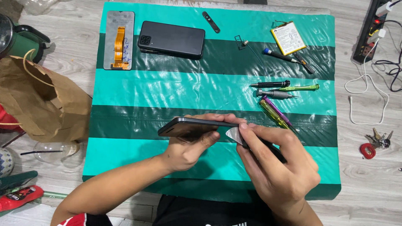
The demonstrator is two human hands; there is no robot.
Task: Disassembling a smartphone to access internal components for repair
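The left hand [190, 146] gripped a dark phone [197, 125] on edge above the striped green mat [167, 90], fingers curled round its far side and thumb pressed along the near edge. The right hand [276, 165] pinched a pale triangular pick [233, 134] between thumb and forefinger, its tip touching the phone's right end at the seam. A dark tool shaft seemed to run under the right palm, but I could not tell what it was.

The phone hovered over the mat's lower middle, tilted so only its thin side showed.

At the mat's far edge lay a bare screen panel [119, 39] with an orange flex cable, and just beside it a second phone [171, 39] lying back up. Further right sat a small black strip [211, 21], a tiny tray part [240, 42] and a battery [288, 37]. A blue-capped screwdriver [280, 55] lay near the battery. Below it were a black driver [270, 84], a green one [299, 88], a grey one [276, 94] and a purple-and-yellow one [274, 112], close together.

Off the mat, on the wooden floor [364, 184], a brown paper bag [39, 100] stood to the left, keys [377, 142] and a white cable [368, 90] lay to the right, and a power strip [370, 29] sat in the far right corner.
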